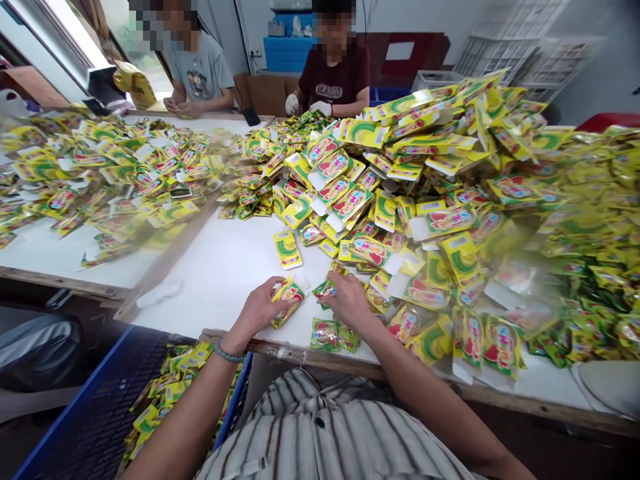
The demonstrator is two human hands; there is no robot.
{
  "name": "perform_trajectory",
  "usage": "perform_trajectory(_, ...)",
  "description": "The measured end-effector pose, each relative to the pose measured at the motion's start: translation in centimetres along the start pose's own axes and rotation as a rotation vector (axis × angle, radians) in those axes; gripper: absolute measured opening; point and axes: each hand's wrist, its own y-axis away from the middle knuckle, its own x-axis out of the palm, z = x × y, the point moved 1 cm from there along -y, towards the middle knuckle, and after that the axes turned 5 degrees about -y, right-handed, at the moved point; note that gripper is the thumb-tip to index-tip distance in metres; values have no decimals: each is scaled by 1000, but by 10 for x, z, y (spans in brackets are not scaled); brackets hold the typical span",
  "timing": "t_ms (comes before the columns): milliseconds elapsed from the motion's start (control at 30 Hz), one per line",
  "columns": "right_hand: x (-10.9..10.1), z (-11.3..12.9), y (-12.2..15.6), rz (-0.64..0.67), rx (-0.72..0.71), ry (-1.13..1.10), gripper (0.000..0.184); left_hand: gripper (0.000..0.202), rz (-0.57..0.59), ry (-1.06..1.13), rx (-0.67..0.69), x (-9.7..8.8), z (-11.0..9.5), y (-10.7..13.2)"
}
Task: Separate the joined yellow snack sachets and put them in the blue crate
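Note:
My left hand (pixel 260 310) grips a yellow carded packet (pixel 289 298) just above the white table (pixel 225 267), near its front edge. My right hand (pixel 349 301) pinches a small green and red sachet (pixel 325 291) right beside that packet. Two more loose sachets (pixel 333 335) lie under my right wrist. A big heap of yellow packets (pixel 425 200) rises to the right and behind my hands.
A blue crate (pixel 65 427) holding several yellow packets stands on the floor at lower left. Another spread of packets (pixel 100 173) covers the left table. Two people sit across the table; one wears white gloves (pixel 305 105).

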Motion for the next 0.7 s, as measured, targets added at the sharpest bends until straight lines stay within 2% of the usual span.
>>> perform_trajectory(133, 1, -2, -6, -88, 67, -335, 24, 54, 45, 244, -17, 9, 3, 8)
perform_trajectory(200, 1, 0, -8, -87, 29, -447, 15, 54, 85, 423, -33, 14, -1, 11)
perform_trajectory(300, 1, 2, -8, -47, -42, -496, 9, 56, 125, 640, -61, 18, -6, 14)
perform_trajectory(500, 0, 4, -6, 106, -134, -576, 7, 50, 248, 691, -78, 16, -9, 19)
perform_trajectory(633, 1, 4, -8, 6, -38, -674, 14, 49, 312, 758, -131, 15, -15, 20)
perform_trajectory(700, 2, 5, -8, -31, -36, -679, 17, 50, 318, 786, -163, 16, -19, 20)
